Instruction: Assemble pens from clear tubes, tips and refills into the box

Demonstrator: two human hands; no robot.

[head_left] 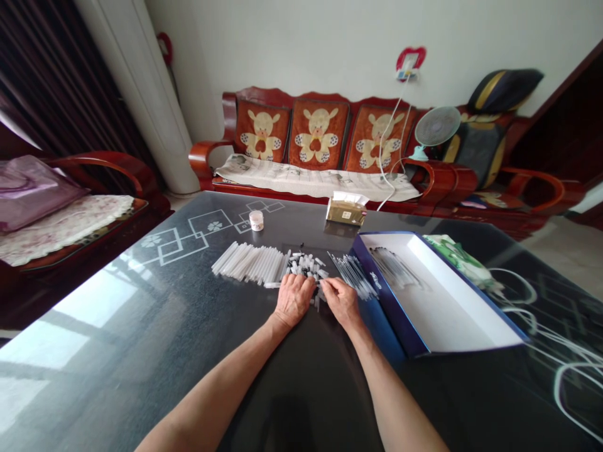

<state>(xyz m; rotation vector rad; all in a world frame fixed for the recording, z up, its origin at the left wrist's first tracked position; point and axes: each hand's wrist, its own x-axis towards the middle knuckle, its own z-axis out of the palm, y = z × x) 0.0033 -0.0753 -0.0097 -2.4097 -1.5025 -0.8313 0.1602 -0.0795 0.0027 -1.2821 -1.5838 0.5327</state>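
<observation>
My left hand (294, 297) is closed, its knuckles up, around a whitish plastic tube (272, 285) whose end sticks out on the left. Close beside it, my right hand (342, 300) pinches something small at the gap between the hands; the fingers hide most of it. Just beyond both hands lies a loose pile of small white and black caps (308, 263). Left of the pile, many translucent white tubes (252, 262) lie side by side in a row. To the right, thin dark-tipped rods like pen refills (353, 275) lie in a slanted bunch against the box.
An open blue box (464, 301) with a white inside stands at the right, holding several slim clear pens (396, 267). Further back are a small round tub (256, 221) and a tissue pack (346, 210). A green-and-white bag (459, 257) and white cables (560, 351) lie right of the box.
</observation>
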